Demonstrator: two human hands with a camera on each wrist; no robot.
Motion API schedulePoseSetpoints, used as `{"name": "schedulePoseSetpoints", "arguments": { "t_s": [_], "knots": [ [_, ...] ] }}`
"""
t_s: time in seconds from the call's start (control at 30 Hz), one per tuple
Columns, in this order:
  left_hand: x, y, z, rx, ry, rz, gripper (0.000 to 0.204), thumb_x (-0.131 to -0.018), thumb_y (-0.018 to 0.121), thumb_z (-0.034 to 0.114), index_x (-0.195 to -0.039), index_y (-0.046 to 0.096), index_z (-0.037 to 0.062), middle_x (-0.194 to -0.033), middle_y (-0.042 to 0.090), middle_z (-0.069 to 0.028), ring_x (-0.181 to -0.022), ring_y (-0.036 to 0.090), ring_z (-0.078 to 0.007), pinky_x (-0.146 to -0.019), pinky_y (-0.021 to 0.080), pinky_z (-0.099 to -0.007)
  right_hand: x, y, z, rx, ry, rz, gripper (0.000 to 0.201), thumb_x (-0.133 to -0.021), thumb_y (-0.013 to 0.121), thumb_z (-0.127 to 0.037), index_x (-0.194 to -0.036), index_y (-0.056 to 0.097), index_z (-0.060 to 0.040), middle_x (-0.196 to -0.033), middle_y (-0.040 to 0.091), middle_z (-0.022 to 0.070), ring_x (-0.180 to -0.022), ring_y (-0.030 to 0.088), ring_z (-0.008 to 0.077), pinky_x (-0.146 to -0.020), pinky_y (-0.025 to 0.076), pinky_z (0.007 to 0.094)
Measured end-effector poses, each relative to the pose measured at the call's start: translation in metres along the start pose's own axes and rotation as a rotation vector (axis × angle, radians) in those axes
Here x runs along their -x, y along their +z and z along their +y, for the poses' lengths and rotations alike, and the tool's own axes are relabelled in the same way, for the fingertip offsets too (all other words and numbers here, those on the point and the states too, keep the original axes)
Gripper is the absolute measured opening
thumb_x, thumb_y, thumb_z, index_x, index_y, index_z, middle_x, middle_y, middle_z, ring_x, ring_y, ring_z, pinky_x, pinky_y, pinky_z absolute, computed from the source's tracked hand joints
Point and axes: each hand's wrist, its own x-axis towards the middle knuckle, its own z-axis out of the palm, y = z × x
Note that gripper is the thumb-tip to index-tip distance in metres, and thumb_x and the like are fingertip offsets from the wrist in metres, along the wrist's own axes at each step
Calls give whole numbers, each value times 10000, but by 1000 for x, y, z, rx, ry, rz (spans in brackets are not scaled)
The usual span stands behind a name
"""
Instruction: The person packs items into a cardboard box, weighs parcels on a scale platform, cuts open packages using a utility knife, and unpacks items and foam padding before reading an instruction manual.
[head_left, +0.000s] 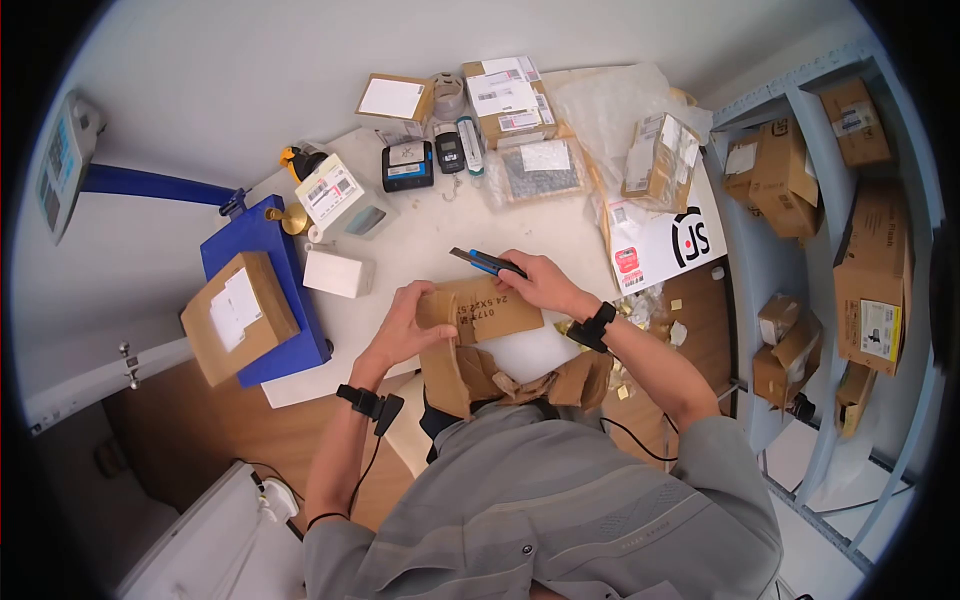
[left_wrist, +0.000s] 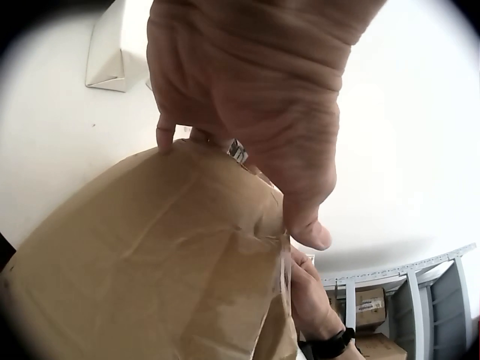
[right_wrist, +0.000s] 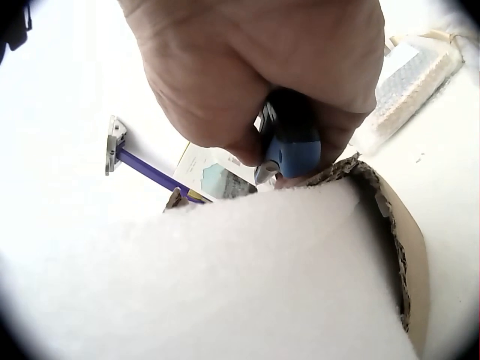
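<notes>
A torn-open cardboard box stands at the front edge of the table, close to the person's body. White foam shows inside it and fills much of the right wrist view. The left hand grips the box's left side, thumb on the near side and fingers over the far edge. In the right hand is a blue and black utility knife, its blade pointing left above the printed flap. Ragged cardboard edges border the foam.
Behind the box are a white carton, a label printer and a bubble-wrapped parcel. A parcel lies on a blue scale at left. Shelves with cartons stand at right.
</notes>
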Motion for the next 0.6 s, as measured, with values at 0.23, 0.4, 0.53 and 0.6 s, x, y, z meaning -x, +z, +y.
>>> {"name": "schedulePoseSetpoints", "arguments": {
  "t_s": [0.23, 0.4, 0.53, 0.6],
  "knots": [
    [14, 4, 0, -162, -30, 131, 561, -846, 761, 169, -1353, 540, 77, -1310, 553, -163, -1296, 493, -333, -1131, 396, -438, 12, -4, -23, 404, 9, 97, 398, -986, 674, -297, -1247, 583, -11, -933, 730, 170, -886, 718, 369, -832, 563, 444],
    [40, -10, -13, 528, -118, 250, 620, -913, 568, 20, -1517, 452, 102, -1496, 479, -178, -1295, 544, -276, -1048, 475, -369, 32, -8, -52, 709, -279, 107, 653, -838, 816, -422, -1259, 569, 13, -903, 705, 191, -879, 697, 413, -803, 557, 478],
    [46, -11, -19, 246, -97, 344, 603, -979, 552, 59, -1560, 398, 95, -1349, 608, -160, -1192, 604, -173, -1017, 491, -331, 19, -8, -51, 931, -272, -134, 632, -815, 825, -437, -1199, 606, 15, -886, 713, 184, -833, 707, 395, -735, 559, 483],
    [56, -10, -27, 432, -140, 399, 579, -1008, 570, 108, -1560, 396, 86, -1302, 641, -154, -1151, 623, -164, -989, 501, -316, 11, -13, -49, 936, -288, -94, 579, -824, 813, -440, -1154, 635, 1, -849, 714, 176, -805, 707, 388, -716, 558, 481]
  ]
}}
